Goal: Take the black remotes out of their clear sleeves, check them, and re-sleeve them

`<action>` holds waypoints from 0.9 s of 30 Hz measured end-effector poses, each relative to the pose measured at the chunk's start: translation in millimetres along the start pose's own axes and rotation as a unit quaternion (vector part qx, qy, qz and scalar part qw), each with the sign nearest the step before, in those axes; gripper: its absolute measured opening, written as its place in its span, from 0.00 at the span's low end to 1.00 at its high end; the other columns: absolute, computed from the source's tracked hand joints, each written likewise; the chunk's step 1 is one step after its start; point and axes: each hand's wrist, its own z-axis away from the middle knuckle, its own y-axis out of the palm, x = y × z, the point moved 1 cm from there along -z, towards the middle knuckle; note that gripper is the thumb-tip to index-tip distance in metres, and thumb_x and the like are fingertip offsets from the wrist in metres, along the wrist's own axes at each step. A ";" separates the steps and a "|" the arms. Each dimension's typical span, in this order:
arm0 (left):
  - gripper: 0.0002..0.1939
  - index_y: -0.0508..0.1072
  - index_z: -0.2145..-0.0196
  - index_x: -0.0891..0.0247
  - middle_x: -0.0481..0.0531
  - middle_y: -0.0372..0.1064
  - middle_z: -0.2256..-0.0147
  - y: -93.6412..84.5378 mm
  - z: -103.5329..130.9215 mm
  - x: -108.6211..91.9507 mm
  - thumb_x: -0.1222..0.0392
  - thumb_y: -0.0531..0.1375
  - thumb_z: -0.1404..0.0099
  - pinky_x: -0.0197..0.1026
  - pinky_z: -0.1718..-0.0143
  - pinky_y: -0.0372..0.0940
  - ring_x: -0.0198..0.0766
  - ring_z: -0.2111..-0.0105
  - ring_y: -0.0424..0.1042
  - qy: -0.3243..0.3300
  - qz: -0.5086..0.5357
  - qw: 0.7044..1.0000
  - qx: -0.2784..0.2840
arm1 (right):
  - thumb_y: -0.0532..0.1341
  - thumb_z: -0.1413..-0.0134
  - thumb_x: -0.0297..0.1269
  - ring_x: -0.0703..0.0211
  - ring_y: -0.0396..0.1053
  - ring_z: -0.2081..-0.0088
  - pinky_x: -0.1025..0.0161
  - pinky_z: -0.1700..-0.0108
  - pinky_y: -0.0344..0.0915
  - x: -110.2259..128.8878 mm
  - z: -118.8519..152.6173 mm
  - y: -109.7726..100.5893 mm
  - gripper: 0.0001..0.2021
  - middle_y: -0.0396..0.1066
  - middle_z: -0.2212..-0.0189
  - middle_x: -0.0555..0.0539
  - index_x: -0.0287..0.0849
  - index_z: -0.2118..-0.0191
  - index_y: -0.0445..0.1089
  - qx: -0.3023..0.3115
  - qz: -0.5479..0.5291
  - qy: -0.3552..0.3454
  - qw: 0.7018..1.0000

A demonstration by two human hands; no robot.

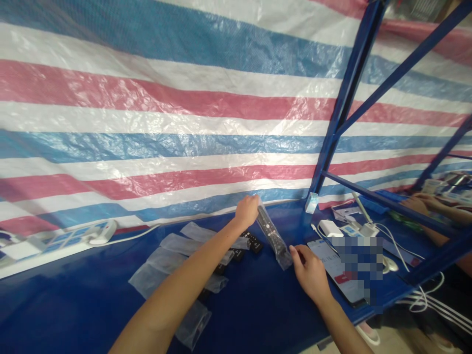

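A black remote control in a clear plastic bag (pixel 271 232) slants over the blue table. My left hand (pixel 247 212) is closed on the upper end of that bag. At the bag's lower end is my right hand (pixel 308 269), thumb and fingers curled close together by the plastic; whether they pinch it I cannot tell. Under and beside my left forearm lie several clear bags (pixel 173 243) and black remotes (pixel 254 243), partly hidden by the arm.
Power strips (pixel 73 242) lie at the left back. On the right are a tablet (pixel 342 275), a white charger (pixel 329 228), cables and a small box (pixel 311 202). A blue metal frame (pixel 341 105) rises behind them. Another person's hands (pixel 416 204) show at far right.
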 end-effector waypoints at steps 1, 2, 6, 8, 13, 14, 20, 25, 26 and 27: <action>0.15 0.69 0.54 0.64 0.59 0.70 0.55 -8.1 3.4 -3.7 0.73 0.51 0.37 0.44 0.52 0.62 0.45 0.50 0.66 0.016 -0.005 1.000 -0.013 | 0.45 0.38 0.54 0.57 0.69 0.73 0.64 0.70 0.59 -0.3 0.1 -0.9 0.24 0.71 0.75 0.46 0.44 0.70 0.68 0.004 -0.002 0.011 1.000; 0.16 0.69 0.55 0.63 0.58 0.71 0.56 -15.9 6.8 -7.3 0.73 0.51 0.37 0.43 0.52 0.62 0.44 0.50 0.66 0.031 -0.009 0.999 -0.023 | 0.44 0.38 0.53 0.56 0.70 0.72 0.63 0.69 0.59 -0.5 0.2 -1.6 0.24 0.72 0.74 0.45 0.43 0.69 0.69 0.012 -0.003 0.020 1.000; 0.12 0.69 0.57 0.62 0.56 0.71 0.58 -45.2 17.9 -21.8 0.69 0.51 0.36 0.42 0.56 0.63 0.44 0.53 0.68 0.058 -0.015 0.996 -0.065 | 0.44 0.38 0.50 0.53 0.73 0.65 0.62 0.65 0.62 -0.2 -0.3 -3.0 0.23 0.75 0.68 0.42 0.43 0.65 0.71 0.029 -0.006 0.036 0.999; 0.11 0.70 0.59 0.61 0.55 0.72 0.60 -59.9 21.5 -29.3 0.67 0.50 0.35 0.42 0.58 0.63 0.44 0.55 0.69 0.077 -0.003 0.993 -0.089 | 0.44 0.39 0.50 0.51 0.73 0.62 0.61 0.62 0.64 -0.1 -0.9 -3.2 0.23 0.76 0.64 0.41 0.42 0.63 0.72 0.025 -0.014 0.036 0.999; 0.11 0.72 0.63 0.62 0.54 0.73 0.65 -93.9 29.4 -46.3 0.66 0.50 0.35 0.40 0.64 0.62 0.43 0.61 0.71 0.125 0.020 0.984 -0.126 | 0.48 0.43 0.58 0.54 0.72 0.68 0.61 0.65 0.65 0.8 -1.7 -2.8 0.26 0.74 0.70 0.43 0.41 0.60 0.72 0.038 -0.036 0.036 0.998; 0.11 0.72 0.63 0.62 0.54 0.73 0.65 -99.5 31.1 -49.1 0.66 0.50 0.35 0.40 0.64 0.62 0.43 0.62 0.71 0.131 0.016 0.982 -0.133 | 0.51 0.46 0.60 0.55 0.71 0.71 0.61 0.67 0.64 0.9 -1.7 -2.5 0.27 0.73 0.72 0.45 0.40 0.59 0.72 0.043 -0.033 0.039 0.998; 0.12 0.71 0.66 0.64 0.55 0.71 0.67 -130.2 42.7 -59.5 0.66 0.48 0.34 0.41 0.64 0.61 0.40 0.65 0.69 0.150 0.004 0.975 -0.166 | 0.59 0.55 0.60 0.59 0.66 0.76 0.64 0.74 0.60 -1.5 -1.5 1.8 0.24 0.69 0.77 0.50 0.43 0.62 0.72 0.059 -0.013 0.018 0.998; 0.10 0.71 0.68 0.64 0.49 0.69 0.71 -168.1 44.6 -27.6 0.63 0.50 0.35 0.40 0.63 0.61 0.36 0.69 0.67 0.135 0.075 0.957 -0.245 | 0.60 0.54 0.58 0.61 0.63 0.80 0.65 0.77 0.56 -2.4 -2.1 0.5 0.20 0.66 0.82 0.52 0.44 0.69 0.71 0.070 -0.004 0.021 0.997; 0.09 0.71 0.68 0.64 0.49 0.69 0.71 -172.8 42.8 -13.0 0.62 0.51 0.35 0.40 0.63 0.61 0.35 0.69 0.67 0.126 0.104 0.950 -0.266 | 0.60 0.54 0.57 0.61 0.63 0.80 0.65 0.77 0.55 -1.5 -2.8 -0.8 0.19 0.66 0.82 0.52 0.44 0.70 0.71 0.068 0.011 0.026 0.997; 0.09 0.71 0.67 0.65 0.49 0.69 0.71 -174.2 40.5 3.7 0.61 0.51 0.36 0.39 0.63 0.61 0.34 0.69 0.67 0.108 0.138 0.943 -0.284 | 0.60 0.54 0.57 0.61 0.64 0.80 0.65 0.77 0.55 -0.3 -3.9 -2.4 0.19 0.66 0.82 0.52 0.45 0.70 0.71 0.067 0.032 0.034 0.997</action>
